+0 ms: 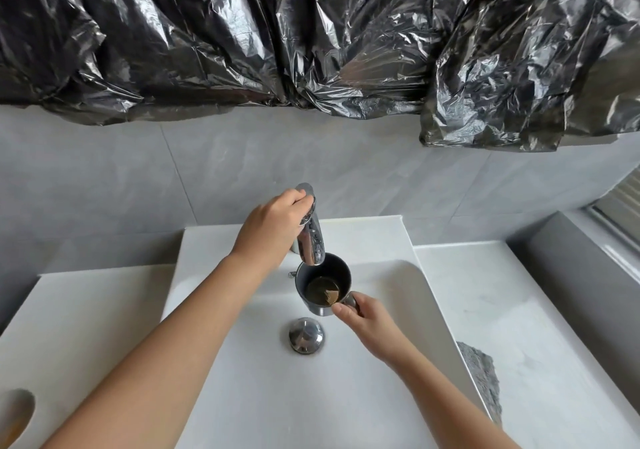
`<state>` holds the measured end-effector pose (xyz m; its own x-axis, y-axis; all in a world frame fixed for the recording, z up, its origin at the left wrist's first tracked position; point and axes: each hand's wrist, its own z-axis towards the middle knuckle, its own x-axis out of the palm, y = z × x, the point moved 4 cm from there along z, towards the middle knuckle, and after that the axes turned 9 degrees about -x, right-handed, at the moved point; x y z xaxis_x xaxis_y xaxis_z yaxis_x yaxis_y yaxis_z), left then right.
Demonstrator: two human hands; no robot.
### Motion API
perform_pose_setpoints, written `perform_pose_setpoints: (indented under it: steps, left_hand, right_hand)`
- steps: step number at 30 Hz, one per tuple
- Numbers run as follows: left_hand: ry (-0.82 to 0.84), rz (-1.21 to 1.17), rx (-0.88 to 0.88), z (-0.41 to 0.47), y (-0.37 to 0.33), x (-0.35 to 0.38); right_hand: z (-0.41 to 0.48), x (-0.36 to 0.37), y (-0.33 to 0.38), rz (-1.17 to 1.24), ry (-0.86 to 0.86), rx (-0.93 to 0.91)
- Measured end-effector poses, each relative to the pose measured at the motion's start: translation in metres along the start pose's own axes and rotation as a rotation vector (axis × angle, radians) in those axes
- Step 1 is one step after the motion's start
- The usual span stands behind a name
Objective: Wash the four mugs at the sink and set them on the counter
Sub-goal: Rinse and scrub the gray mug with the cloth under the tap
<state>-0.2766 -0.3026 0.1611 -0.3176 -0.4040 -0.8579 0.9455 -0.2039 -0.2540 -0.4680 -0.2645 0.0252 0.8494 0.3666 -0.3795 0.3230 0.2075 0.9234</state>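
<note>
Right hand (360,314) pinches the grey mug (322,284) by its handle; left hand (273,227), at eleven o'clock, grips the faucet lever (307,190).

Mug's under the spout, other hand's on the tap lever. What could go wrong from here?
1. The mug holds brown liquid right under the spout. If the left hand opens the lever hard, the liquid may splash over the white basin.
2. The right hand grips the mug by its handle alone, so the added water could tip it or make it slip.
</note>
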Motion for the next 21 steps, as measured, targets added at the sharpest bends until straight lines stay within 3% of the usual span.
perform_pose_setpoints:
  steps: [21]
  left_hand:
    - [0.119,-0.036,-0.128,0.033,-0.005,-0.015]
  right_hand:
    - [-0.002,0.008,-0.002,-0.016,-0.015,-0.011]
